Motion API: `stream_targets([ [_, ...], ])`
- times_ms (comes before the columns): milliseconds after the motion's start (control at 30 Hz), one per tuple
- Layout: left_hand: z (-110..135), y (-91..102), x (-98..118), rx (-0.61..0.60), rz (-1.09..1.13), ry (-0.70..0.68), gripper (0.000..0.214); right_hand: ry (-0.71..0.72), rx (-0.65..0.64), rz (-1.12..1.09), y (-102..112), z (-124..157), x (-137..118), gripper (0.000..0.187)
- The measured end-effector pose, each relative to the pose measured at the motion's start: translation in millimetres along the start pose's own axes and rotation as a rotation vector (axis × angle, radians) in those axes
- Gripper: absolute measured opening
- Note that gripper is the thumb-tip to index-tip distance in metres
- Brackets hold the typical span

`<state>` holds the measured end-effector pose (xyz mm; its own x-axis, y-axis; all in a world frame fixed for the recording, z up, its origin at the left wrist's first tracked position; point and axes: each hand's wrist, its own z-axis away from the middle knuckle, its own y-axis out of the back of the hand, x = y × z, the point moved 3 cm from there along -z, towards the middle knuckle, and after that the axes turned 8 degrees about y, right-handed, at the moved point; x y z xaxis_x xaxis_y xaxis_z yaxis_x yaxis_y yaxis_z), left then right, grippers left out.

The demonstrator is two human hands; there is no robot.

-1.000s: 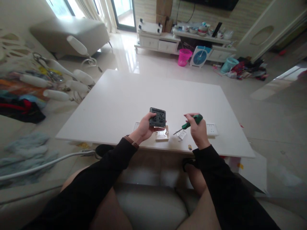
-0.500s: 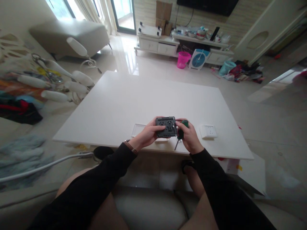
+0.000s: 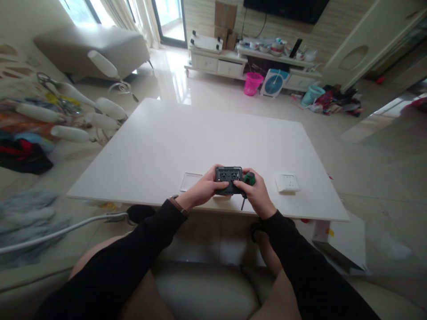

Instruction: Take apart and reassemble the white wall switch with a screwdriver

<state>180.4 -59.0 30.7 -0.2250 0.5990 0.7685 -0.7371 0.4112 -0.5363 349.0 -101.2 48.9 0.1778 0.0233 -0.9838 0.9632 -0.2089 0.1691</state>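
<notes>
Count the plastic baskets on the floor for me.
2: a bright pink openwork plastic basket left of the blue-and-white square fan, and a light-blue openwork plastic basket to the fan's right. Others may be hidden from view.

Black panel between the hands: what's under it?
Only the near edge of a pale piece shows below the panel, on the table. Anything else beneath is covered by the panel, left hand and right hand.

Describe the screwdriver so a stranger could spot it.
Find the big white table, then the right hand above its near edge. That hand holds the screwdriver, shaft toward that edge; its green handle sets it apart from the black plate and white socket.
</notes>
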Motion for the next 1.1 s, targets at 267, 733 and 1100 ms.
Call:
stream_targets([
  [267,-2.6,5.8,-1.6,-0.011,-0.032,-0.013,0.053,0.043,-0.023,0.034,-2.1,1.4,3.4,0.029],
  [733,-0.8,6.5,0.7,-0.013,-0.058,-0.021,0.050,0.047,-0.032,0.058,-3.3,1.8,3.6,0.029],
  [1100,-0.2,8.0,1.7,-0.024,-0.057,-0.002,0.052,0.065,-0.033,0.078,-3.7,1.6,5.4,0.028],
])
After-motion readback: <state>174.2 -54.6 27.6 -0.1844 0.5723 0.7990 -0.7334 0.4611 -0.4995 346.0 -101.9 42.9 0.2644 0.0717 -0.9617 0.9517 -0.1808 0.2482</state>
